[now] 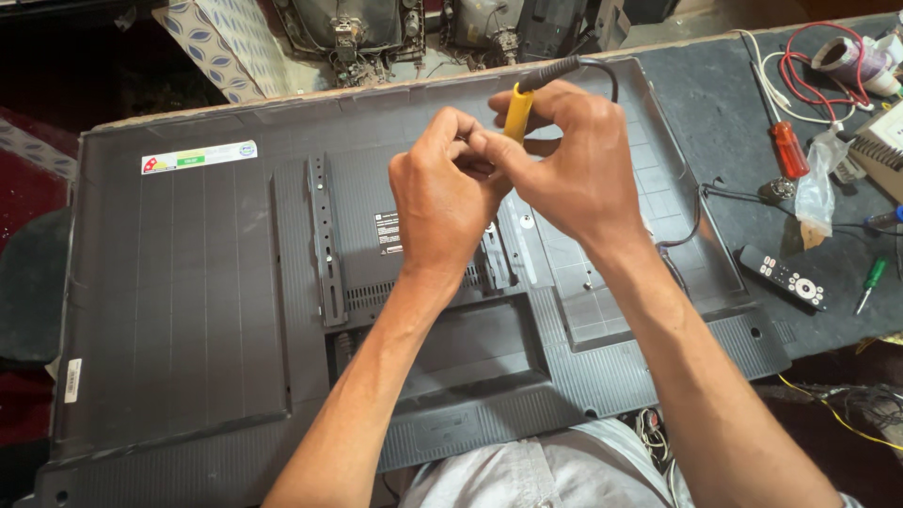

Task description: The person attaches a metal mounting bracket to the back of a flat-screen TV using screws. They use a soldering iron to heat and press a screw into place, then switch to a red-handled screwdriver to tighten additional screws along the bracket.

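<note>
Head view: the right hand (574,169) is wrapped tight around a yellow-handled tool (518,111) with a black cord. The left hand (442,193) pinches near its tip, above the face-down TV's grey back (188,282).

Repair workshop: old television sets (353,28), screwdrivers (785,141), wires (828,56).

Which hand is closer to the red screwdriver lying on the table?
The right hand. It holds the yellow-handled tool over the television back, toward the red screwdriver on the right. The left hand is farther from it, beyond the right hand.
</note>
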{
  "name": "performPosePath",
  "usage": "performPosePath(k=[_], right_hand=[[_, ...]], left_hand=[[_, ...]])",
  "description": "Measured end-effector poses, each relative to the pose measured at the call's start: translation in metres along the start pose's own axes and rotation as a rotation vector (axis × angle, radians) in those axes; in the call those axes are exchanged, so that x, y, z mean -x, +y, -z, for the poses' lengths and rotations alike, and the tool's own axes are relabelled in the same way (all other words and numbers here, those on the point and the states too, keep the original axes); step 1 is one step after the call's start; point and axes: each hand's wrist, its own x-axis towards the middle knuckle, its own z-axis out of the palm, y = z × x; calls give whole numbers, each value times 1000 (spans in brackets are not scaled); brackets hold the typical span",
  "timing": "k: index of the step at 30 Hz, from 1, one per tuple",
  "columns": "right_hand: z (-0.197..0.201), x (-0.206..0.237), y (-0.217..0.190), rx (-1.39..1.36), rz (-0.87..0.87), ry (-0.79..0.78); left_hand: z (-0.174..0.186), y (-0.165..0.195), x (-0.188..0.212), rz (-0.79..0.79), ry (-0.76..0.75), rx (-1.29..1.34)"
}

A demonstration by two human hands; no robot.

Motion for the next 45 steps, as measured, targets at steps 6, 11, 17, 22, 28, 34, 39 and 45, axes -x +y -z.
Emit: performPosePath(k=[6, 11, 17, 22, 28, 34, 39, 45], right_hand=[[-1, 8, -3, 170, 55, 140], [5, 2, 0, 192, 47, 77], [8, 0, 0, 112, -25, 2], [10, -4, 2, 94, 12, -44], [11, -6, 3, 115, 15, -66], [7, -3, 3, 145, 47, -47], [4, -2, 3, 144, 63, -7], [9, -4, 5, 181, 51, -12]], left_hand=[[-1, 0, 1, -12, -10, -40], [1, -1, -3, -17, -51, -22], [9, 1, -3, 5, -80, -36], [12, 4, -2, 36, -98, -28], [13, 1, -1, 50, -88, 17], [20, -15, 28, 115, 19, -96], [19, -32, 67, 364, -117, -250], [1, -46, 89, 550, -216, -271]])
